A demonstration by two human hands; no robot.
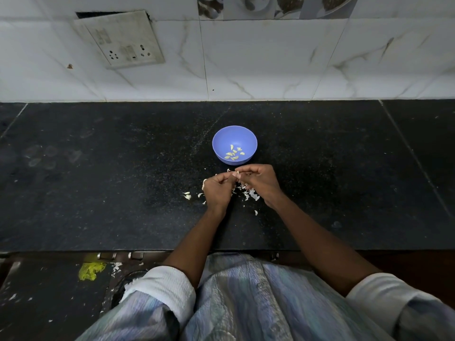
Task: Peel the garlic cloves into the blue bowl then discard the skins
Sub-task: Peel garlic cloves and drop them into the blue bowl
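A blue bowl [234, 136] stands on the black counter [123, 193], holding several peeled garlic cloves [232, 154]. Just in front of it my left hand [218, 190] and my right hand [258, 179] meet, fingers curled, pinching one small garlic clove [233, 174] between their tips. The clove is mostly hidden by my fingers. White garlic skins [251, 194] lie scattered on the counter under and around both hands, with a few pieces [187, 195] to the left.
A white tiled wall [270, 57] with a switch and socket plate [120, 40] rises behind the counter. The counter's front edge runs just before my body. Below, the floor shows a yellow mesh scrap [91, 269] and stray skin bits.
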